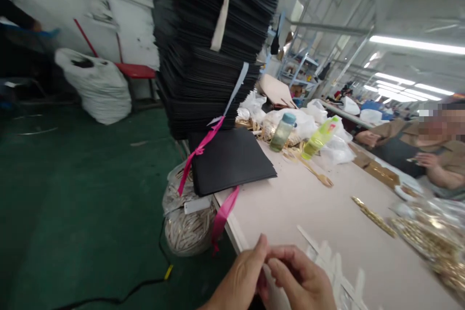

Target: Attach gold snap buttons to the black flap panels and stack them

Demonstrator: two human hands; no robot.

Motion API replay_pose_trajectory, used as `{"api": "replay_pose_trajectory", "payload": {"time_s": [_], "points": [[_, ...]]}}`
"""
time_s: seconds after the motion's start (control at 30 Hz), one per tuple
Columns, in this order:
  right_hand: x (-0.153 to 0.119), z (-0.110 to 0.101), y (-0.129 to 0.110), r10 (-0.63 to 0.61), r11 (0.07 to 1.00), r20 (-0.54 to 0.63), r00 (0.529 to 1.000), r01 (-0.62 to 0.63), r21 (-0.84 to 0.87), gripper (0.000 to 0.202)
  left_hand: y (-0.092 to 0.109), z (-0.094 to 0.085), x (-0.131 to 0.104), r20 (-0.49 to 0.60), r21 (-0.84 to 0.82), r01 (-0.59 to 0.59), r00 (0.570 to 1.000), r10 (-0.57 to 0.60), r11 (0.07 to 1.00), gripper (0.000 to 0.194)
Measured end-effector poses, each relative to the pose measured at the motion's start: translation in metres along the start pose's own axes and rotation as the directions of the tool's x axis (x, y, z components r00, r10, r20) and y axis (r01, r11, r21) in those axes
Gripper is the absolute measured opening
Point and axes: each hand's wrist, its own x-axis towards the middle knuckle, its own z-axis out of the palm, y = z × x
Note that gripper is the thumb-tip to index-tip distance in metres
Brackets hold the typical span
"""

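My left hand (240, 271) and my right hand (303, 276) come together at the bottom of the view, beside the table's near edge. Between them is a narrow pale strip (275, 285), with the fingers of both hands closed about it. Its lower end runs out of view, and some fingertips are hidden. Just right of my right hand, several similar pale strips (336, 271) lie in a loose heap on the light tabletop (276, 208).
A tall stack of black sheets (214, 77) with pink ties stands at the table's left end. Beyond are a blue-capped bottle (283, 132), a yellow-green bottle (319, 138) and plastic bags. Gold pieces (428, 237) lie right; a co-worker (403, 145) sits opposite. A cable (134, 288) crosses the floor.
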Motion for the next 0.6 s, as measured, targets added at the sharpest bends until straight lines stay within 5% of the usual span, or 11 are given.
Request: {"api": "replay_pose_trajectory", "payload": {"time_s": [0.1,0.2,0.4,0.6], "points": [[0.052,0.007,-0.016,-0.143,0.981,-0.035,0.989,0.137,-0.138,0.029,-0.002,-0.021,0.004,-0.228,-0.134,-0.034,0.974,0.003,0.99,0.07],[0.107,0.018,-0.035,-0.311,0.91,0.013,0.95,0.302,-0.285,0.022,0.001,-0.049,0.005,-0.427,-0.266,-0.113,0.904,-0.012,0.957,0.058],[0.166,0.049,-0.04,-0.405,0.839,0.022,0.914,0.381,-0.389,0.023,0.009,-0.117,0.007,-0.751,-0.126,-0.235,0.657,0.062,0.964,0.054],[0.203,0.076,-0.05,-0.508,0.486,0.321,0.799,0.573,-0.66,0.024,0.019,-0.133,0.012,-0.71,-0.076,-0.235,0.695,0.113,0.969,0.049]]}}
